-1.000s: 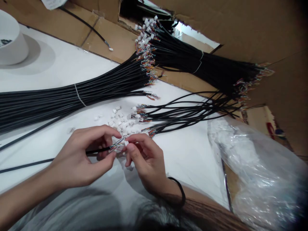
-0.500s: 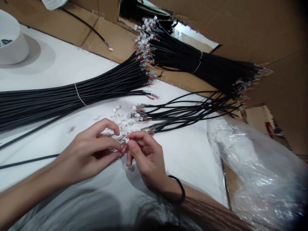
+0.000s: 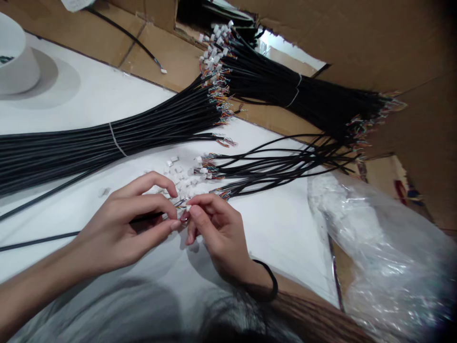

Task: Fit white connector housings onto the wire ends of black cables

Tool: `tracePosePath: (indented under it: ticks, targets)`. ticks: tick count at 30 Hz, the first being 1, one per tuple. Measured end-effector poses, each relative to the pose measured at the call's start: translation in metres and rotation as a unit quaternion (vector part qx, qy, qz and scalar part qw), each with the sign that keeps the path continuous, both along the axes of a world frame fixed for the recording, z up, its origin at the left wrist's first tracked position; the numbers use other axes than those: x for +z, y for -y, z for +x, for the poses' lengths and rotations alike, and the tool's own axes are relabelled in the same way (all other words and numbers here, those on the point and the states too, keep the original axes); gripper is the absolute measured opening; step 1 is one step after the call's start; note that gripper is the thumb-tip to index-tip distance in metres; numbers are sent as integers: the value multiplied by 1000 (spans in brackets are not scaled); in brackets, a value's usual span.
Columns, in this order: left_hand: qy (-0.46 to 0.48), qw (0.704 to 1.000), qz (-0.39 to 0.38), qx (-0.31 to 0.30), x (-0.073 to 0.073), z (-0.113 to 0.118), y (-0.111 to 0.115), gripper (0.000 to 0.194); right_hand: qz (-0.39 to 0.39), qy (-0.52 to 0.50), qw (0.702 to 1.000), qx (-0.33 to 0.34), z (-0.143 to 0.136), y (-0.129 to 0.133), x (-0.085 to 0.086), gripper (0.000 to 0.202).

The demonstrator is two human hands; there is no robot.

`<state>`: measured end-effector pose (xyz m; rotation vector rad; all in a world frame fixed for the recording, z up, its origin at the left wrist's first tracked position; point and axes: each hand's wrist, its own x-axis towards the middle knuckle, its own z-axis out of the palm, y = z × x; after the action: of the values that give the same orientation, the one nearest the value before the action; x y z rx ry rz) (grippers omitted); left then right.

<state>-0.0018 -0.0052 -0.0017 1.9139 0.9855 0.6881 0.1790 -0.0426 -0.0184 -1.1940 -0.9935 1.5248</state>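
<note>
My left hand (image 3: 123, 221) is closed on a black cable (image 3: 43, 241) that runs in from the left edge and passes under the palm. Thin coloured wires (image 3: 180, 204) come out at the cable's end, by the fingertips. Between thumb and forefinger, my right hand (image 3: 219, 231) pinches a small white connector (image 3: 188, 207). The fingertips of both hands almost meet at the wire ends; whether a wire sits inside the connector I cannot tell. Just beyond the hands lies a loose pile of white connectors (image 3: 183, 181) on the white table (image 3: 274, 224).
A tied bundle of black cables (image 3: 150, 119) spans the left, another tied bundle (image 3: 285, 85) lies at the back. Several loose cables (image 3: 264, 166) with connectors are at centre right. A white bowl (image 3: 21, 71) stands far left, a clear plastic bag (image 3: 378, 247) right, a cardboard wall (image 3: 385, 43) behind.
My left fingers have shifted slightly, baring a bit of the black cable between them. The right hand keeps its pinch on the connector, and the view has moved a little.
</note>
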Motion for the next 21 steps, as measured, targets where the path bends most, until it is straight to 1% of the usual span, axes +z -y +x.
tracePosePath:
  ticks: [7,14,21]
  targets:
    - [17,1000,2,9,-2,2,1,13,1,13,1000,20,1,-1,2,18]
    - [36,999,-14,22,-1,3,2,13,-5,-16,998,56,4,1,-2,21]
    - [49,998,-19,25,-2,4,2,12,-15,-39,997,66,5,1,-2,22]
